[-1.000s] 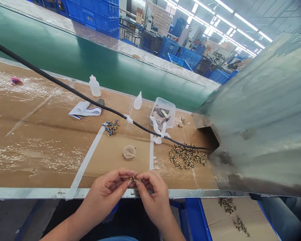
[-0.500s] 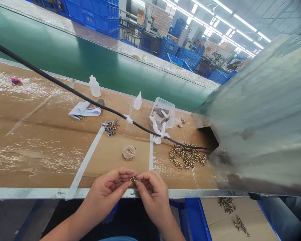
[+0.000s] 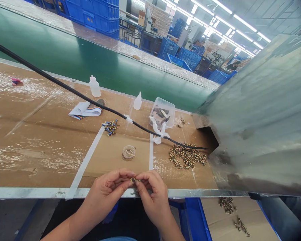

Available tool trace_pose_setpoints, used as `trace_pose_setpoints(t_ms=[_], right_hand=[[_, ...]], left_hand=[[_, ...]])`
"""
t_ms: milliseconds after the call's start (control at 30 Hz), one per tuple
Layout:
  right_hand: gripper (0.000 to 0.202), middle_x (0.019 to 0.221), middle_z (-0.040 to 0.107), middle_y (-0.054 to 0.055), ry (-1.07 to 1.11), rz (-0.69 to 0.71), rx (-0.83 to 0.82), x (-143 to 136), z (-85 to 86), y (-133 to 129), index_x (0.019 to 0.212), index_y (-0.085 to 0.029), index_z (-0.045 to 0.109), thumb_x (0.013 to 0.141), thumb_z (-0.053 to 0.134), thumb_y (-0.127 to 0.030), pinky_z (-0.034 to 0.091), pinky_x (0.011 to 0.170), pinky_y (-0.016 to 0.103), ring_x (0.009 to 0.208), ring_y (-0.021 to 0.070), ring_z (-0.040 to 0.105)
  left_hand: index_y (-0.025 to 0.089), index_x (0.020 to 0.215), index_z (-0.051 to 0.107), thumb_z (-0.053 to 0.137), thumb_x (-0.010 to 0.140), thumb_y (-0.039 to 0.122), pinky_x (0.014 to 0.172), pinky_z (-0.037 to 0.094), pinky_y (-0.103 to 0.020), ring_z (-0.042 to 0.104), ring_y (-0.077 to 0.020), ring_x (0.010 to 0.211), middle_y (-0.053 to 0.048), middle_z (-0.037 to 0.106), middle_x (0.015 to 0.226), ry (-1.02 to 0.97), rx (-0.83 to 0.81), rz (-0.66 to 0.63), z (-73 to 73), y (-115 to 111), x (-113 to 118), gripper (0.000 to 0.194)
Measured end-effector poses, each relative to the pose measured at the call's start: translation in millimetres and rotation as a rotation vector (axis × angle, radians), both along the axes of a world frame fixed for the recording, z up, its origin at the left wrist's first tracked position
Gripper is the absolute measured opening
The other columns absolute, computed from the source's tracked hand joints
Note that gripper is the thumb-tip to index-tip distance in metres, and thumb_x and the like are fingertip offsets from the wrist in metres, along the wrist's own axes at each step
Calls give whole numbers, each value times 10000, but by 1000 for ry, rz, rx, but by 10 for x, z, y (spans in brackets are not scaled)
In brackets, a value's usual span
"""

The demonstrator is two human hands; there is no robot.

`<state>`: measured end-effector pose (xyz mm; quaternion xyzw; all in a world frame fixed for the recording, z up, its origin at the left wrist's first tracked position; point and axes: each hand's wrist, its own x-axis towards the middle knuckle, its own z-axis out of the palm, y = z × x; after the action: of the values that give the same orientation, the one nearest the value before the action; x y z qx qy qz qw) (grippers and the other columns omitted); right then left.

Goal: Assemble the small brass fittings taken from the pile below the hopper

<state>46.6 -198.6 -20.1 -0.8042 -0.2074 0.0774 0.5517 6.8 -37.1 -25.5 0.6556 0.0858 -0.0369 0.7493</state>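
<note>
Between the fingertips of both hands, over the table's front edge, is a small dark and yellow part; its exact kind is too small to make out. My left hand pinches its left side with thumb and fingers. On its right side, the thumb and fingers of my right hand close too. Just beyond the hands stands a small round clear cup with a thin stick across it. A pile of similar yellow and dark parts lies to the right. Farther left is a smaller heap of blue and yellow parts.
A black cable crosses above the cardboard-covered table. Two white squeeze bottles and a clear plastic box stand toward the green belt. A big metal housing blocks the right. More parts lie lower right.
Both hands stay nearly in place. The small part between the fingertips appears slightly turned; nothing else has visibly moved.
</note>
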Motion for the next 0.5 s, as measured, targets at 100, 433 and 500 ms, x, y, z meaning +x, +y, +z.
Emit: trace_pose_setpoints(t_ms=[100, 433, 500], right_hand=[[114, 872, 571, 31, -29, 19, -46, -6, -1, 4, 921, -218, 607, 891, 497, -211, 461, 652, 233, 773, 129, 566], [146, 804, 570, 14, 69, -11, -80, 4, 47, 39, 874, -198, 580, 908, 474, -292, 413, 615, 241, 711, 129, 539], [151, 792, 576, 15, 67, -28, -60, -5, 34, 48, 870, -193, 587, 902, 483, -297, 412, 606, 240, 698, 128, 538]], left_hand=[[217, 940, 651, 622, 811, 266, 840, 567, -252, 694, -166, 869, -4, 728, 917, -9, 10, -13, -11, 0, 5, 142], [194, 896, 661, 608, 812, 314, 773, 557, -286, 673, -174, 783, -19, 711, 807, 7, 86, -27, 26, -5, -10, 156], [187, 905, 658, 589, 823, 315, 769, 548, -290, 666, -174, 777, -23, 705, 796, -2, 121, -28, 40, 3, -8, 167]])
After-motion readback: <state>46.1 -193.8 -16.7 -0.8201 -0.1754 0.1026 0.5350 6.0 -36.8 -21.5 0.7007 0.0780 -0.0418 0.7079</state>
